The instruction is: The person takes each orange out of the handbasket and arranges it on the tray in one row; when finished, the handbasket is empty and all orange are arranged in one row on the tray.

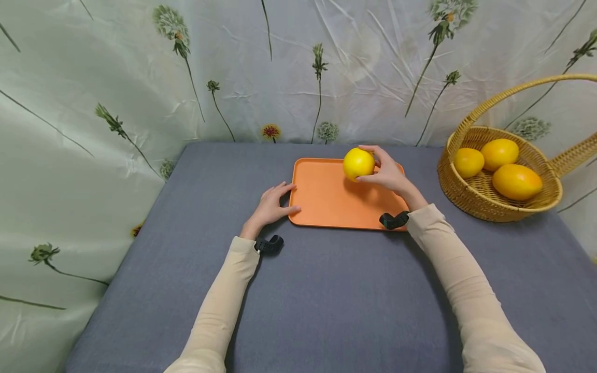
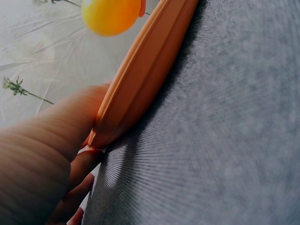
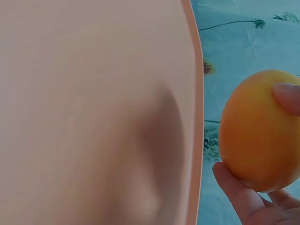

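Over the right half of an orange tray (image 1: 326, 202), my right hand (image 1: 384, 171) holds a round yellow fruit (image 1: 358, 165) between thumb and fingers. In the right wrist view the fruit (image 3: 260, 136) looks smooth and slightly oval, with a shadow cast on the tray below. My left hand (image 1: 272, 204) is at the tray's left edge, its thumb reaching over the rim. The left wrist view has the thumb (image 2: 89, 105) across the tray's rim (image 2: 136, 75) and the other fingers low beside its outer side, partly hidden.
A wicker basket (image 1: 471, 204) with a tall handle stands to the right, holding two rounder yellow fruits (image 1: 500, 154) and a longer orange-yellow one (image 1: 517, 182). Grey cloth (image 1: 336, 290) covers the table. Behind hangs a pale flower-patterned curtain (image 1: 289, 77).
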`<action>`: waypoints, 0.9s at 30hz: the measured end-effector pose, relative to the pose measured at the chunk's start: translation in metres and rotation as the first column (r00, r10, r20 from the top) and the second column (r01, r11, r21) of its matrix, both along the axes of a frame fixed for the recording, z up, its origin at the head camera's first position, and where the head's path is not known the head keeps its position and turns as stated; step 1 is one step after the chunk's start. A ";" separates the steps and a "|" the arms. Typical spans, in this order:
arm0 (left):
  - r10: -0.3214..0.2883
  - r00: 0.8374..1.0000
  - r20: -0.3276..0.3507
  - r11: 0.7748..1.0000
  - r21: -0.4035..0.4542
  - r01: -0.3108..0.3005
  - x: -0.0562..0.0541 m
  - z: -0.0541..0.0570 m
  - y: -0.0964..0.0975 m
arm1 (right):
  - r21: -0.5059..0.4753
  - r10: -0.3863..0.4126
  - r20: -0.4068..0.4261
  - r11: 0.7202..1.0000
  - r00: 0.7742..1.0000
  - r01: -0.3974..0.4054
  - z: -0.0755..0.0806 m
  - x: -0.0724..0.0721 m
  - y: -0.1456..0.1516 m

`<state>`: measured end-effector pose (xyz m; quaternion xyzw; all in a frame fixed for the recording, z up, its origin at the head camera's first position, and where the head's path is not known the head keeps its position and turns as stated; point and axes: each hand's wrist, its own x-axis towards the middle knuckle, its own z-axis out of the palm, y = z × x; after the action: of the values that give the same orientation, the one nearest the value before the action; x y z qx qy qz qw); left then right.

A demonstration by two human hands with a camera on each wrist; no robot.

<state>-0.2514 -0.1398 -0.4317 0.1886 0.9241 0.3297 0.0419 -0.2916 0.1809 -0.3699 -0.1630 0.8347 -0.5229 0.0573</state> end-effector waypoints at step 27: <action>0.005 1.000 0.010 1.000 -0.012 -0.005 -0.002 -0.003 0.000 | -0.023 0.076 0.011 0.997 0.997 -0.076 -0.027 -0.030 -0.049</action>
<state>-0.2536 -0.1400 -0.4343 0.1842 0.9263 0.3253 0.0468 -0.3214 0.1318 -0.3968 -0.1922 0.8217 -0.5305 0.0805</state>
